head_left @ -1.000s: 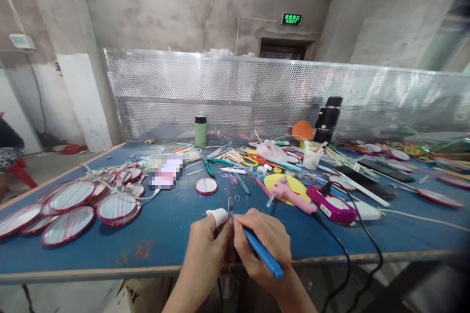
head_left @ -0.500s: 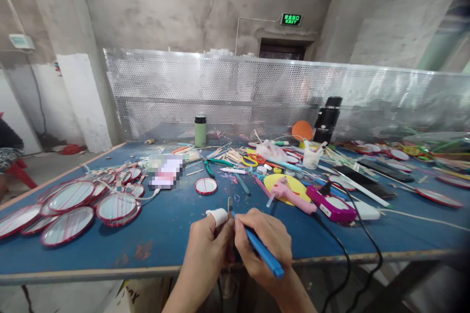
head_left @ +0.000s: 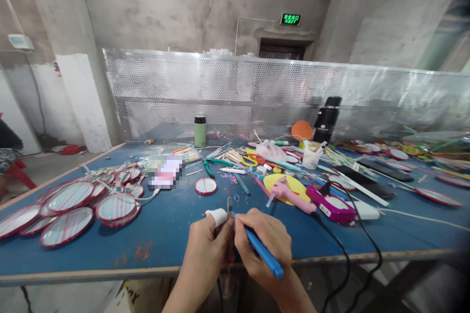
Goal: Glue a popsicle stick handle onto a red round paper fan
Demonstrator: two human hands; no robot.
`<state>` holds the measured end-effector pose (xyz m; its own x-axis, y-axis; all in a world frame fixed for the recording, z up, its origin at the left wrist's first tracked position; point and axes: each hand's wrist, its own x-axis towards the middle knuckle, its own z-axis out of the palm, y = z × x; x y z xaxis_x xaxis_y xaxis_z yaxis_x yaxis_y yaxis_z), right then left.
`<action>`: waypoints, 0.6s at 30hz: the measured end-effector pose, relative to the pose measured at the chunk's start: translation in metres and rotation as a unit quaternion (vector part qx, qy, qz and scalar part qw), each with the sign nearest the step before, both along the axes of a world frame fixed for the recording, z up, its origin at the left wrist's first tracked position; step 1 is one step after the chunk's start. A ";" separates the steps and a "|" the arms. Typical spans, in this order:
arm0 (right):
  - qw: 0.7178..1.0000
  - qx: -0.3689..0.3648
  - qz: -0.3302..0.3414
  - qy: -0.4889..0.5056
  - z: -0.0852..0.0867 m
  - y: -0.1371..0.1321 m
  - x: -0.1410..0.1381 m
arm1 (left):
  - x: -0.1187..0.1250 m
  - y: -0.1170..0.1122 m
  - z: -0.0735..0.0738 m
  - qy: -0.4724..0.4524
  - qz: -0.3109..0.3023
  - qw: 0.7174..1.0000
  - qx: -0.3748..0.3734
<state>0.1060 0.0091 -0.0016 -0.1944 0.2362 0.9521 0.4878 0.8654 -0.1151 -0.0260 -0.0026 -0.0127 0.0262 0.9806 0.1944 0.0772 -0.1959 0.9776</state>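
Two grips occupied. Left hand [head_left: 207, 242], white wrap [head_left: 219, 216] on one digit, pinches a small flat stick [head_left: 229, 202] with its rounded tip pointing to 12 o'clock. Right hand [head_left: 270, 235] clasps a blue pen-like tool [head_left: 272, 263], back end toward 4 o'clock, front end just beside the stick; contact can't be confirmed, fingers hide it. Stick sits between both hands, above the near edge of the tabletop [head_left: 165, 239].

Change: next to none. Same hands, same hold, stick same angle as in both earlier pictures; view slid a hair. Reads as steady fine work at the stick, no swap of items.

Around the hands: small red-rimmed disc [head_left: 205, 186] at 11 o'clock, pile of larger red-rimmed discs [head_left: 69, 195] toward 9–10, pink glue gun [head_left: 288, 194] at 2.

Writing: green sign [head_left: 291, 19] between 12 and 1 o'clock says EXIT, Chinese characters above it. Box [head_left: 129, 296] below the tabletop at 8 o'clock shows letters ending in X, rest cut off. Black flask [head_left: 326, 122] at 1–2 has a pale mark, too small to read. Phone [head_left: 167, 172] at 10, screen pixelated. No brand legible.
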 end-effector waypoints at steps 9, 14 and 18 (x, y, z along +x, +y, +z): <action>1.000 -0.008 -0.005 0.008 0.000 0.002 0.000 | 0.000 -0.001 0.002 -0.005 -0.003 1.000 -0.001; 1.000 -0.004 -0.002 0.005 -0.001 0.001 0.001 | 0.000 -0.002 0.001 -0.002 -0.006 1.000 0.001; 1.000 0.000 -0.005 -0.001 -0.002 0.001 0.001 | 0.000 -0.002 0.001 -0.011 -0.003 1.000 0.001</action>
